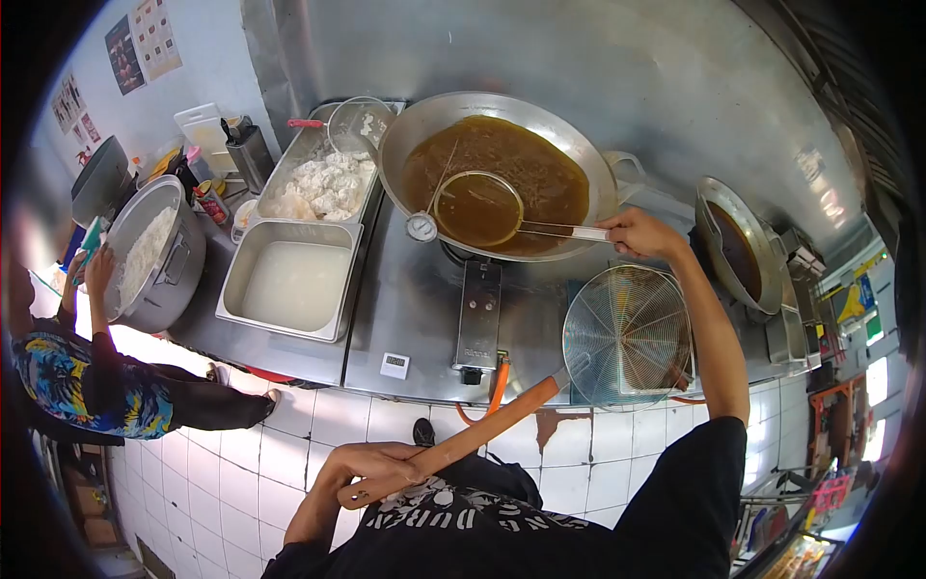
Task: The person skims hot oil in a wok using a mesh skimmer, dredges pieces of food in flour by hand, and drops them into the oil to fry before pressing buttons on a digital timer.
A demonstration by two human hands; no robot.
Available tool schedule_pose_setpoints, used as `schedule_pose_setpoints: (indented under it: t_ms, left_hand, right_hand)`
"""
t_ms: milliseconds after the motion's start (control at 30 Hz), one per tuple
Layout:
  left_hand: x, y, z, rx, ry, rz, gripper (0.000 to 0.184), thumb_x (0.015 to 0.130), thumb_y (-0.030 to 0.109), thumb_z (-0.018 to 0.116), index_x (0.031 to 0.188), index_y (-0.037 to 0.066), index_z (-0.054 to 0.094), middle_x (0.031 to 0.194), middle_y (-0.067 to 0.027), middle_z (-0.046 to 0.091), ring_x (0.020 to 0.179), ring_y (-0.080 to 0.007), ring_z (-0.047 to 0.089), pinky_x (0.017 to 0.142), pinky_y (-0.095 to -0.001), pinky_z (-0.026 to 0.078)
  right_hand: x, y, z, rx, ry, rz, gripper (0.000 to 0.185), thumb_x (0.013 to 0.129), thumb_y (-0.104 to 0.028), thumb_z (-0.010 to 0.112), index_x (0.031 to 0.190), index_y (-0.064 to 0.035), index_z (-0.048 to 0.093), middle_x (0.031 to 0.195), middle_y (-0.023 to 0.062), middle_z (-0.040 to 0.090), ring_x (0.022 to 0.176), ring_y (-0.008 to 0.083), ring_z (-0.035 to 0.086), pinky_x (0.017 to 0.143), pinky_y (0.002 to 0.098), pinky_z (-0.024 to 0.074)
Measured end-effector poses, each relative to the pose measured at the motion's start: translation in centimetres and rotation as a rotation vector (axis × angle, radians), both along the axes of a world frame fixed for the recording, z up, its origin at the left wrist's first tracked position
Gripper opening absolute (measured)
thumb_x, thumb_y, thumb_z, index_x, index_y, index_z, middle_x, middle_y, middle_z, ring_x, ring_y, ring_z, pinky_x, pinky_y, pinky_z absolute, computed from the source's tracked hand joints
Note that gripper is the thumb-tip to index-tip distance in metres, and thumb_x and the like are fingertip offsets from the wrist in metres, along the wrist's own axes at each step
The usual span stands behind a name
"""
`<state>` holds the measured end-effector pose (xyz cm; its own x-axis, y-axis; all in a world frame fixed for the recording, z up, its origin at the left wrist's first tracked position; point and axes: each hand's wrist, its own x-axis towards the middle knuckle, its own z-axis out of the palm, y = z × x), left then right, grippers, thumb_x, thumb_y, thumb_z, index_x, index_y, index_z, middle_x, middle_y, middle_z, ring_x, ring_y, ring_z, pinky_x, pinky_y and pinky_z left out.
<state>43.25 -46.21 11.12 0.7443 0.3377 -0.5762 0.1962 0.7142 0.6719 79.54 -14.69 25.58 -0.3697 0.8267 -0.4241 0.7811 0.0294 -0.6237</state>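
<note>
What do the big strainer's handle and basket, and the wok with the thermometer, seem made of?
Handle: probably wood, smooth, being orange-brown and plank-like. Basket: shiny metal wire, likely steel, judging by its thin silvery strands. Wok: bare metal, dull silver-grey with soft reflections; steel or aluminum, I can't tell.

White-tiled floor (227, 482), steel wall (598, 58)

r hand (641, 234) w/ strainer (487, 214) at wok (582, 152), l hand (386, 464) w/ skimmer (623, 340)
</note>
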Motion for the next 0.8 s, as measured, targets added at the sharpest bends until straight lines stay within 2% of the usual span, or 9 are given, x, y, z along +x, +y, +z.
schedule_pose_setpoints:
  t_ms: [100,367,433,500,567,667,800]
  left_hand:
    - [0.0,-0.2,-0.8,0.035,-0.019,-0.012,0.058,0.081,0.024,0.056,0.130,0.000,0.036,0.094,-0.0049,0.054,0.076,-0.0109,0.053,0.060,-0.0230,0.046]
    - [0.1,-0.8,-1.4,-0.028,0.030,-0.037,0.059,0.081,0.026,0.059,0.130,0.001,0.037,0.099,-0.0047,0.055,0.084,-0.0107,0.052,0.070,-0.0235,0.045]
    - [0.3,-1.2,-1.7,0.086,-0.019,0.024,0.047,0.082,0.027,0.056,0.119,0.002,0.044,0.088,-0.0023,0.052,0.074,-0.0096,0.052,0.058,-0.0227,0.046]
    - [0.6,-1.1,-1.3,0.103,-0.003,0.024,0.047,0.082,0.027,0.056,0.120,0.002,0.044,0.088,-0.0021,0.052,0.073,-0.0095,0.052,0.057,-0.0227,0.046]
    - [0.6,-1.1,-1.1,0.121,0.014,0.019,0.047,0.082,0.027,0.055,0.120,0.002,0.044,0.087,-0.0020,0.052,0.073,-0.0094,0.052,0.056,-0.0228,0.045]
    - [0.4,-1.1,-1.1,-0.019,0.045,-0.009,0.048,0.082,0.027,0.055,0.122,0.002,0.044,0.088,-0.0020,0.052,0.072,-0.0093,0.051,0.057,-0.0230,0.045]
    - [0.5,-0.9,-0.7,0.010,0.027,-0.038,0.045,0.083,0.027,0.054,0.120,0.003,0.045,0.087,-0.0019,0.052,0.070,-0.0090,0.051,0.056,-0.0229,0.045]
  right_hand:
    - [1.0,-0.5,0.7,-0.075,0.028,-0.063,0.038,0.080,-0.011,0.048,0.117,-0.0037,0.055,0.054,-0.0040,0.045,0.041,0.0046,0.035,0.035,0.0207,0.0294]
    - [3.2,-1.5,0.5,-0.135,0.153,-0.158,0.036,0.082,-0.011,0.047,0.116,-0.0044,0.055,0.055,-0.0044,0.046,0.040,0.0021,0.033,0.033,0.0179,0.0257]
    - [3.6,-1.7,0.5,-0.141,0.201,-0.162,0.035,0.082,-0.011,0.047,0.116,-0.0045,0.056,0.055,-0.0045,0.046,0.039,0.0020,0.032,0.033,0.0175,0.0251]
    - [3.8,-2.0,1.0,-0.138,0.235,-0.228,0.037,0.084,-0.009,0.046,0.120,-0.0034,0.051,0.055,-0.0043,0.044,0.038,0.0012,0.030,0.031,0.0166,0.0215]
    - [4.0,-2.0,1.1,-0.118,0.239,-0.273,0.037,0.084,-0.009,0.046,0.120,-0.0027,0.051,0.055,-0.0042,0.044,0.038,0.0013,0.030,0.031,0.0167,0.0216]
    - [4.8,-2.5,0.8,-0.073,0.256,-0.339,0.037,0.084,-0.010,0.045,0.119,-0.0016,0.051,0.056,-0.0039,0.045,0.038,0.0014,0.031,0.031,0.0166,0.0220]
    - [6.2,-4.4,0.3,-0.020,0.334,-0.478,0.036,0.084,-0.011,0.046,0.118,-0.0006,0.051,0.057,-0.0031,0.044,0.040,0.0015,0.031,0.032,0.0165,0.0216]
